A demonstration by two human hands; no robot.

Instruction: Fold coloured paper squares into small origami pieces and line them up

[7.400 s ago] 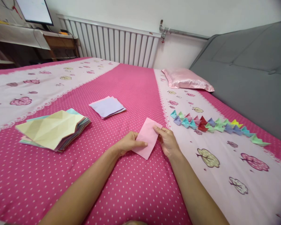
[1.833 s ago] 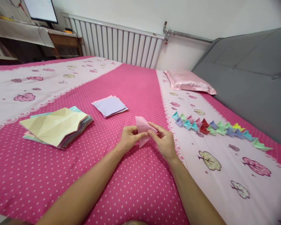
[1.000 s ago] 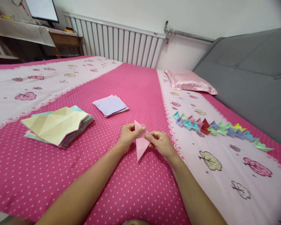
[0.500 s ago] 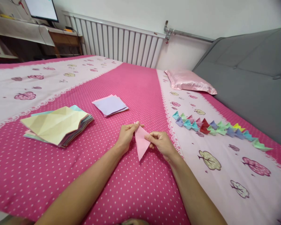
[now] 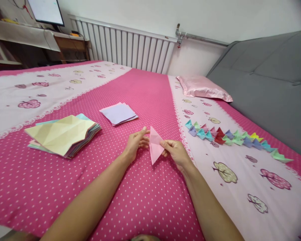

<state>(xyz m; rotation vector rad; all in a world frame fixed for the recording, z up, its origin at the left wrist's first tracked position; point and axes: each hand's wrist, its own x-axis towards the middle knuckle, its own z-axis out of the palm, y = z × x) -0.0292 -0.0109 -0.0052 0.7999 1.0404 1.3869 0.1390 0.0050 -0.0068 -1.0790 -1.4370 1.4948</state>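
Note:
A pink paper (image 5: pixel 155 147), folded into a triangle with its point toward me, is held just above the pink dotted bedsheet (image 5: pixel 145 201). My right hand (image 5: pixel 176 152) pinches its right edge between thumb and fingers. On the paper's left side my left hand (image 5: pixel 136 142) has its fingers stretched out and rests against the upper left edge.
A stack of creased coloured sheets (image 5: pixel 62 135) lies to the left, and a small pile of lilac squares (image 5: pixel 119 113) sits beyond my hands. A row of several folded paper boats (image 5: pixel 230 137) runs along the right. A pink pillow (image 5: pixel 203 88) and grey headboard (image 5: pixel 271 87) lie beyond.
The flat pink rectangle has been folded into a triangle. In the last half second my left fingers loosened from a pinch and spread, and the paper tilted slightly to the right.

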